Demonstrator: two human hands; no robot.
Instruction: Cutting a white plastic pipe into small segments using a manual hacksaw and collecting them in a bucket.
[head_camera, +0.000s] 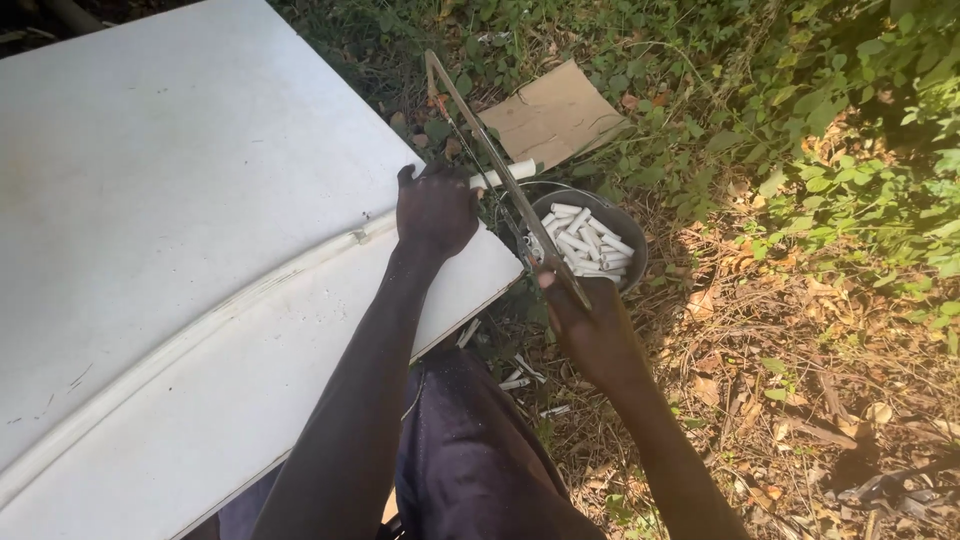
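Observation:
My left hand (436, 210) presses a long white plastic pipe (250, 290) down on a big white board (150, 200), close to the board's right edge. The pipe's short free end (510, 174) sticks out past the edge. My right hand (590, 325) grips the handle of a hacksaw (495, 160), whose frame slants up and left across the pipe's free end. Just below the pipe end stands a round metal bowl (632, 232) filled with several short white pipe pieces (585, 240).
A flat piece of brown cardboard (552, 112) lies on the ground behind the bowl. A few white pipe pieces (520, 375) lie in the dry leaves under the board's edge. Green weeds and bushes (850, 130) fill the right side. My knee in dark cloth (460, 450) is below.

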